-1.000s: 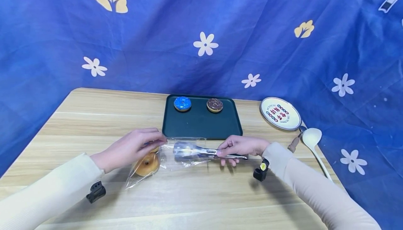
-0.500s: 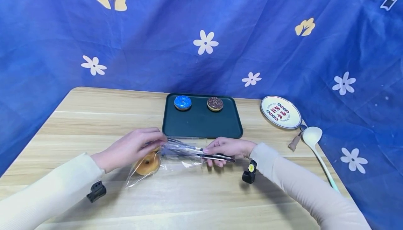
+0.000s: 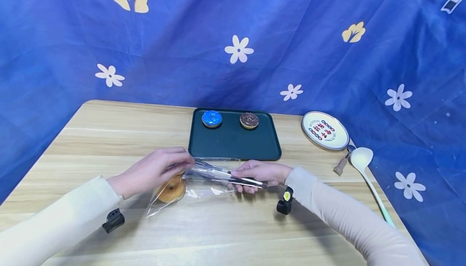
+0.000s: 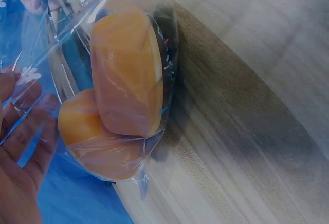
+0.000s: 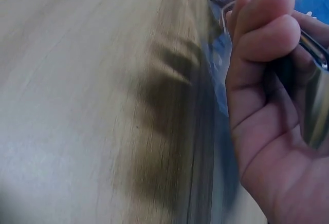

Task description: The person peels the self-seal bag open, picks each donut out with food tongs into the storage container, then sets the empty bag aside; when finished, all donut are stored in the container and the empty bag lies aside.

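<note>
My left hand (image 3: 154, 171) pinches the edge of a clear plastic bag (image 3: 204, 191). In the bag lie two doughnuts; the plain bun-coloured side of one doughnut (image 3: 171, 190) shows in the head view. Seen from the left wrist, a doughnut with dark icing and sprinkles (image 4: 126, 75) stands on edge against a second doughnut (image 4: 97, 142). My right hand (image 3: 262, 172) grips metal tongs (image 3: 251, 182) by the handle. Their front end reaches into the bag's mouth toward the left hand; the tips are hidden behind plastic and fingers.
Behind the hands a dark green tray (image 3: 233, 144) bears a blue-iced doughnut (image 3: 212, 119) and a chocolate one (image 3: 249, 120). To the right are a patterned plate (image 3: 325, 130), a small brown-handled utensil (image 3: 340, 165) and a white ladle (image 3: 362, 158). A blue curtain (image 3: 182, 55) hangs behind the table.
My right hand has moved left, pushing the tongs deeper into the bag, and the tongs look narrower than before. The left hand and the bagged doughnuts have stayed nearly still.
</note>
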`<state>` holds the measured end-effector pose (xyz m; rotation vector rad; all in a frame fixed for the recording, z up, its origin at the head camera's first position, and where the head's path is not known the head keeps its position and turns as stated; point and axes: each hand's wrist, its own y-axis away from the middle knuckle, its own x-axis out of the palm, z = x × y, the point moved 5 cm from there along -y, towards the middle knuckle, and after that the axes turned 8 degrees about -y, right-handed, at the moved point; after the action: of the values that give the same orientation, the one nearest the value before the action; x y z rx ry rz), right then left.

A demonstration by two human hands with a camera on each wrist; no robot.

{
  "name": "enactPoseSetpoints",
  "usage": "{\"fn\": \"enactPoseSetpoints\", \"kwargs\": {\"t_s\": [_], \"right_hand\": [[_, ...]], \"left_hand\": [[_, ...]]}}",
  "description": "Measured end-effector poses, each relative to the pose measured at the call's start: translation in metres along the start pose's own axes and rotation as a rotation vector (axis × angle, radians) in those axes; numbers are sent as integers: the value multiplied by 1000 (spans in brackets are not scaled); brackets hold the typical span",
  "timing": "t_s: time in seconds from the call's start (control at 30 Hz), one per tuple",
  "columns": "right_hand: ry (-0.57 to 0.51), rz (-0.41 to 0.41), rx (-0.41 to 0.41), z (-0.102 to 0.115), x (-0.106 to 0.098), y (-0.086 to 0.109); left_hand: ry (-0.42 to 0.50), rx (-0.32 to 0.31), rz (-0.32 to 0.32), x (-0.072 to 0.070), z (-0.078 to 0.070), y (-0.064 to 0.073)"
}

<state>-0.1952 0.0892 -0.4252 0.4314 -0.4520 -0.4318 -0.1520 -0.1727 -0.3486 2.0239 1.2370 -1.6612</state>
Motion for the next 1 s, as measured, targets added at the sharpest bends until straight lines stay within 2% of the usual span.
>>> {"fn": "enactPoseSetpoints", "kwargs": {"t_s": [0.3, 0.53, 0.73, 1.0], "right_hand": [[-42, 5, -17, -2, 6, -8], [-26, -16, -41, -4, 7, -10], [3, -29, -54, -4, 2, -4], [114, -10, -84, -4, -9, 13]], "left_hand": [[13, -18, 13, 2, 1, 1], [4, -6, 24, 2, 1, -1], [-25, 18, 18, 0, 0, -1], [-48, -9, 31, -3, 0, 2]]}}
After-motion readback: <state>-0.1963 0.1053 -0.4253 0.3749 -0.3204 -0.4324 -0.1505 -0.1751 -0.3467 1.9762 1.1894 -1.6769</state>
